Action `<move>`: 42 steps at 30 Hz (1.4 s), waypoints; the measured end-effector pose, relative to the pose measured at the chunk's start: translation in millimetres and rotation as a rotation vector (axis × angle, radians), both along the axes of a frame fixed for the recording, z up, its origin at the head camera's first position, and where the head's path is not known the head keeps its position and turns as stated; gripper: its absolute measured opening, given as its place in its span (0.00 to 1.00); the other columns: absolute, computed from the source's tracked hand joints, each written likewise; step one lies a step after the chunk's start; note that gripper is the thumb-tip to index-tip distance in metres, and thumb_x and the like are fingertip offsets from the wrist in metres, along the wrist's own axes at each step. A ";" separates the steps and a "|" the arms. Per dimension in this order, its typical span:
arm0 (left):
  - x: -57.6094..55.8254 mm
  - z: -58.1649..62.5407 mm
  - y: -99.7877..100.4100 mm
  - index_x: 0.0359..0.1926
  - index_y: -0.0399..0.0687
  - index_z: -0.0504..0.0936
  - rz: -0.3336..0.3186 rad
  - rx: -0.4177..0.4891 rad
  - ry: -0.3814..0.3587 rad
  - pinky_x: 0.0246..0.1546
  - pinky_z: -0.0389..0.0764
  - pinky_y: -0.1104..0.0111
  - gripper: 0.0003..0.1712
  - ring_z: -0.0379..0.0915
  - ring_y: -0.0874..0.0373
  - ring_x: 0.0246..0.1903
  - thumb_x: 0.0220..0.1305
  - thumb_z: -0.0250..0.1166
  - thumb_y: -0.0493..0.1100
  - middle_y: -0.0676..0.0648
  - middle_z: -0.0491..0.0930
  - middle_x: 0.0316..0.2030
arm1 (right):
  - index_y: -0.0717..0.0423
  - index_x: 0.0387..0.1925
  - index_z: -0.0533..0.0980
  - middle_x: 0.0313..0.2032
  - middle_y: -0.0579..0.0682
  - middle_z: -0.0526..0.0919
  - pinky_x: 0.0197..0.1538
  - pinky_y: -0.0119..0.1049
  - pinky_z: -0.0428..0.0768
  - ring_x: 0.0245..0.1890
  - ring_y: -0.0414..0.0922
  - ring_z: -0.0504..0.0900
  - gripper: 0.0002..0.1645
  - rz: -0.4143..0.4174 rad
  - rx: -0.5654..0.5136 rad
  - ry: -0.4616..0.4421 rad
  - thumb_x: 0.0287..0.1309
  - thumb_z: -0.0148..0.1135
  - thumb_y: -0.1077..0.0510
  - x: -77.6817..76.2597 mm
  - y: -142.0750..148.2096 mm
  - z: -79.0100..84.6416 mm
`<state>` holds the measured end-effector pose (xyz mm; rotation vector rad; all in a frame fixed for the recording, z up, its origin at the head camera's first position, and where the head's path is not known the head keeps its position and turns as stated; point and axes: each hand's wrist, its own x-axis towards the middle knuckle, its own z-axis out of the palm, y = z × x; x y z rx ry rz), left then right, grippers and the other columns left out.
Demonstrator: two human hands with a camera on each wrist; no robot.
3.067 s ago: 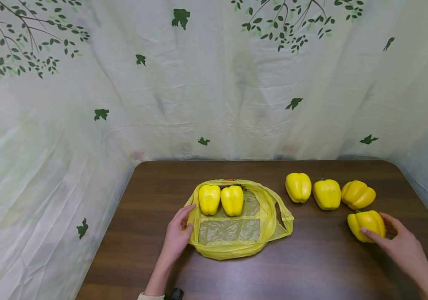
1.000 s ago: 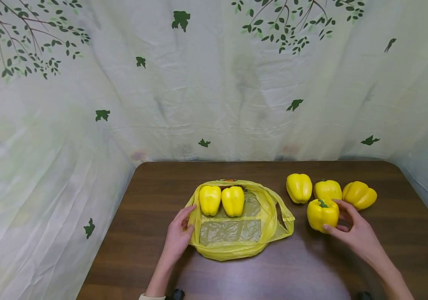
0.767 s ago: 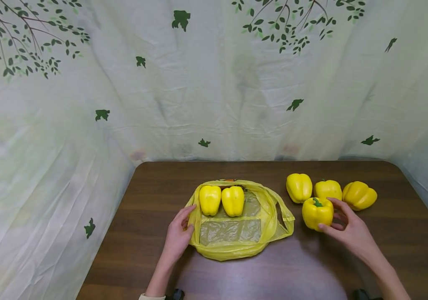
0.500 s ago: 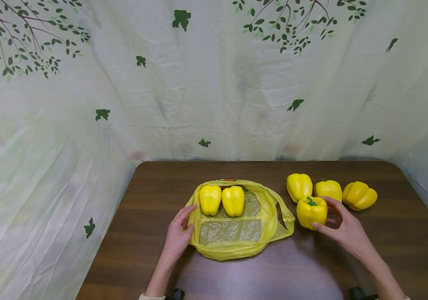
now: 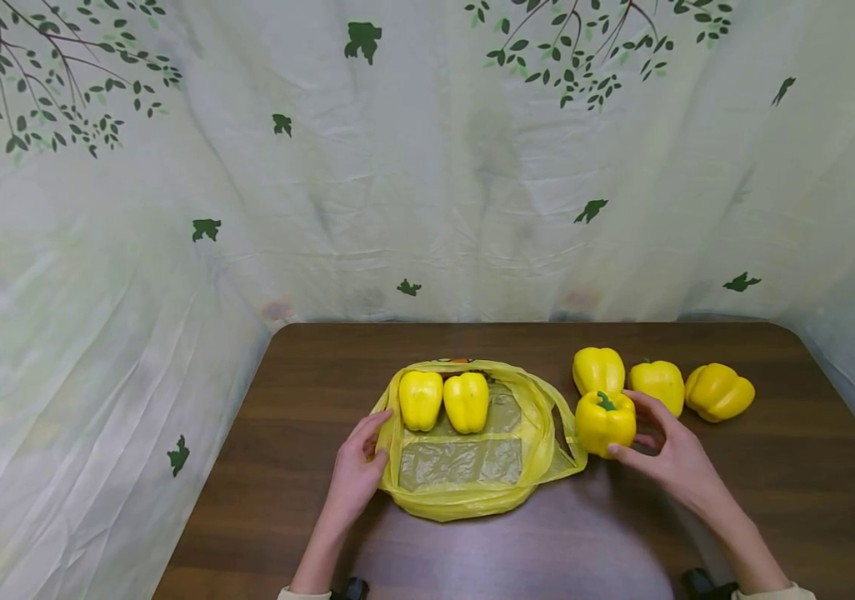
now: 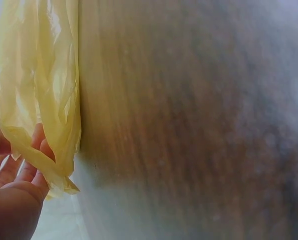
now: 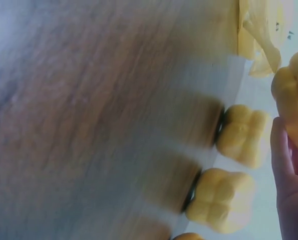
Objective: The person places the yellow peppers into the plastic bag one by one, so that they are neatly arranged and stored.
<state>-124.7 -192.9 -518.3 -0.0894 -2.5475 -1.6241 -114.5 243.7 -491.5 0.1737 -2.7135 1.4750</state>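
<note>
Yellow pepper (image 5: 605, 423), stem upward, gripped by right hand (image 5: 663, 454): right of the opening of yellow bag (image 5: 461, 463), contact unclear. Left hand (image 5: 355, 473): loosely holding bag's left side.

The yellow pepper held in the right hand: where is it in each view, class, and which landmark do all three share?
Head: yellow pepper right of centre, below mid-height, by the yellow bag's right end.
Left wrist: not in it.
Right wrist: yellow pepper at the right edge, partly cut off.
Shared landmark: yellow bag, upper left in left wrist, top right in right wrist.
</note>
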 end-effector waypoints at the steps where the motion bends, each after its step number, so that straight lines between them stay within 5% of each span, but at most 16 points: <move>1: 0.1 0.1 -0.1 0.62 0.41 0.77 -0.001 0.001 0.002 0.51 0.76 0.60 0.33 0.74 0.51 0.54 0.55 0.57 0.20 0.44 0.74 0.60 | 0.55 0.70 0.61 0.64 0.60 0.68 0.46 0.18 0.72 0.58 0.54 0.70 0.49 0.005 0.001 -0.008 0.51 0.75 0.49 -0.4 -0.8 0.3; 19: -0.1 -0.5 -0.5 0.63 0.42 0.76 -0.013 0.018 -0.008 0.54 0.74 0.53 0.33 0.73 0.50 0.57 0.55 0.57 0.20 0.44 0.73 0.61 | 0.53 0.69 0.63 0.62 0.57 0.69 0.49 0.24 0.75 0.58 0.55 0.70 0.45 0.102 -0.088 -0.031 0.53 0.73 0.49 -17.2 -24.8 -6.6; 29: 0.9 1.0 0.3 0.62 0.42 0.77 -0.004 0.016 -0.007 0.52 0.75 0.53 0.33 0.74 0.50 0.55 0.55 0.57 0.20 0.45 0.74 0.60 | 0.54 0.70 0.60 0.64 0.56 0.68 0.54 0.48 0.77 0.60 0.57 0.72 0.46 0.146 -0.127 -0.050 0.56 0.71 0.48 -25.4 -38.0 -5.7; 42: 0.2 -0.3 0.1 0.62 0.43 0.77 -0.018 0.027 -0.003 0.53 0.75 0.53 0.33 0.73 0.50 0.55 0.56 0.57 0.20 0.45 0.74 0.60 | 0.55 0.70 0.61 0.62 0.57 0.71 0.51 0.43 0.80 0.58 0.55 0.75 0.49 0.146 -0.102 -0.041 0.53 0.73 0.45 -33.4 -53.9 0.5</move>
